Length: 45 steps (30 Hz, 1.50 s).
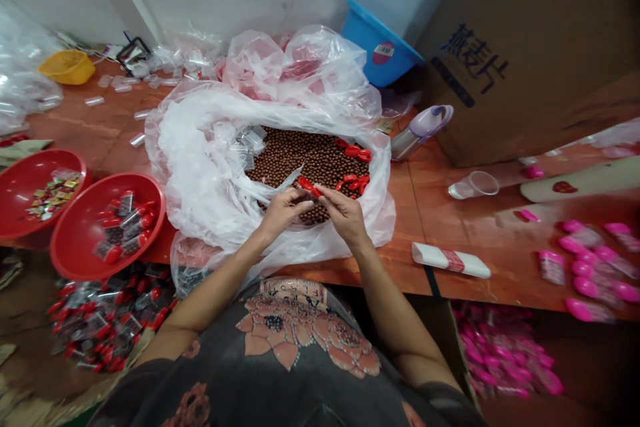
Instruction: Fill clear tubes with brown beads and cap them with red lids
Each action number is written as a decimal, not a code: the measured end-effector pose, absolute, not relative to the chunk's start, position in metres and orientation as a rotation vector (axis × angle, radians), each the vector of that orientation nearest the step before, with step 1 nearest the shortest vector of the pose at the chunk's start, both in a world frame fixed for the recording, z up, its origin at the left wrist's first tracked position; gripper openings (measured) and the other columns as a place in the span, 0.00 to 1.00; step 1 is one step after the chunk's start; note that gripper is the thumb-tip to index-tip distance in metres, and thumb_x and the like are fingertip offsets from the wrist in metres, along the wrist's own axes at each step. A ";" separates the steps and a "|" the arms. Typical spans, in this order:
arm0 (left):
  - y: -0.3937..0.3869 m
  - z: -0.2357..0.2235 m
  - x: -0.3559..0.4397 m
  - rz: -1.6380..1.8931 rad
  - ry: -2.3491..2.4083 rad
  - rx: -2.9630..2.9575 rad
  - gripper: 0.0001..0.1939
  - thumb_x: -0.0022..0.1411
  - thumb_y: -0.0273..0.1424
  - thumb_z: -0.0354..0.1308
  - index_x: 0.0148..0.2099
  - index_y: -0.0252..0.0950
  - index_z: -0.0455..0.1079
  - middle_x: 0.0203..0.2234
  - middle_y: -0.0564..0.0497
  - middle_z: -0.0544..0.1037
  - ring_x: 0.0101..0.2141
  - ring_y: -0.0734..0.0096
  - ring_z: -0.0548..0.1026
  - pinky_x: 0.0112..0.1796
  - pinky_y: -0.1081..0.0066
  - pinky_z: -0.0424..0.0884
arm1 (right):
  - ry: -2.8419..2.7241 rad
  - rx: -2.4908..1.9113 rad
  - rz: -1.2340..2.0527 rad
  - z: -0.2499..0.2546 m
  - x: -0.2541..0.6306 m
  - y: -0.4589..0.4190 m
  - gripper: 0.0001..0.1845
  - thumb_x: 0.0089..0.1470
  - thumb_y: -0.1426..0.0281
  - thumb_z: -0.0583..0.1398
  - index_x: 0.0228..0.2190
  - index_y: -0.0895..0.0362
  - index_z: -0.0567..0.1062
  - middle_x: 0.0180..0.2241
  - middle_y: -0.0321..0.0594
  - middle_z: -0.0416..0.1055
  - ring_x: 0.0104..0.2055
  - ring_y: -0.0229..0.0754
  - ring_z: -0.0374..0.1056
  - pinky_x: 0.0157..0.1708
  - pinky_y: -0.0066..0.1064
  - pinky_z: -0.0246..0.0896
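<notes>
Both my hands meet over a large white plastic bag (190, 147), opened wide and filled with small round brown balls (295, 153). My right hand (346, 215) pinches a small red plastic cap (306, 183) between thumb and fingers. Close against it, my left hand (284, 212) has its fingers curled together; what they hold, if anything, is hidden. Inside the bag, several more red caps (354, 151) lie on the balls at the right. Clear little plastic boxes (250, 140) are heaped at the bag's left side.
Left of the bag, a red bowl (63, 240) holds filled red-capped containers; another red bowl (10, 180) holds wrapped pieces. A blue basin (375, 33), lilac-handled scoop (417, 130) and cardboard box (540, 67) stand right. Also there: a white roll (435, 257), clear cup (475, 185), pink-capped containers (583, 267).
</notes>
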<state>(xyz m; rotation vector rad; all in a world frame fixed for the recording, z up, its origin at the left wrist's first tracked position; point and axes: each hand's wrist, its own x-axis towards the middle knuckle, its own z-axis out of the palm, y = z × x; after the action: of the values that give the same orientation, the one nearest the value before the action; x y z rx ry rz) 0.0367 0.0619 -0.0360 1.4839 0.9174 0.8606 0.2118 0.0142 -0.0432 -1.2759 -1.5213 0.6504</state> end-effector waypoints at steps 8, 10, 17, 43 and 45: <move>0.058 -0.031 0.038 0.930 0.936 1.560 0.12 0.57 0.34 0.65 0.43 0.37 0.80 0.37 0.47 0.80 0.41 0.63 0.75 0.48 0.65 0.68 | -1.395 -1.348 0.625 -0.040 0.201 0.010 0.16 0.62 0.64 0.58 0.50 0.48 0.78 0.50 0.38 0.78 0.52 0.44 0.74 0.56 0.43 0.68; 0.057 -0.028 0.038 0.934 0.936 1.560 0.11 0.56 0.34 0.65 0.42 0.38 0.80 0.36 0.47 0.79 0.41 0.63 0.75 0.48 0.65 0.68 | -1.433 -1.350 0.599 -0.038 0.200 0.008 0.16 0.62 0.64 0.57 0.50 0.48 0.77 0.50 0.38 0.78 0.52 0.44 0.74 0.56 0.42 0.68; 0.057 -0.027 0.040 0.921 0.927 1.226 0.16 0.50 0.35 0.70 0.41 0.35 0.77 0.36 0.49 0.80 0.39 0.65 0.76 0.46 0.67 0.71 | -1.762 -1.320 0.474 -0.044 0.205 0.013 0.29 0.59 0.62 0.60 0.60 0.50 0.65 0.59 0.45 0.68 0.62 0.49 0.65 0.62 0.47 0.61; 0.040 -0.021 0.040 0.702 1.097 0.656 0.28 0.63 0.55 0.51 0.30 0.34 0.72 0.20 0.47 0.74 0.19 0.70 0.72 0.24 0.68 0.71 | -2.082 -1.309 0.163 -0.044 0.178 -0.004 0.43 0.54 0.56 0.63 0.63 0.57 0.52 0.58 0.55 0.62 0.60 0.58 0.59 0.57 0.53 0.57; 0.038 -0.019 0.039 0.711 1.085 0.676 0.26 0.65 0.51 0.49 0.30 0.34 0.71 0.19 0.48 0.74 0.19 0.72 0.71 0.23 0.70 0.70 | -2.128 -1.336 0.147 -0.042 0.178 -0.004 0.41 0.54 0.55 0.62 0.62 0.58 0.55 0.58 0.55 0.63 0.61 0.59 0.59 0.58 0.53 0.56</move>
<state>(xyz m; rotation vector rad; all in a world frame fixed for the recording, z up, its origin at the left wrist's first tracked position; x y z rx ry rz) 0.0393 0.0381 -0.0193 0.6761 1.0850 0.7115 0.1785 -0.0042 -0.0417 -1.3361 -2.1281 0.1466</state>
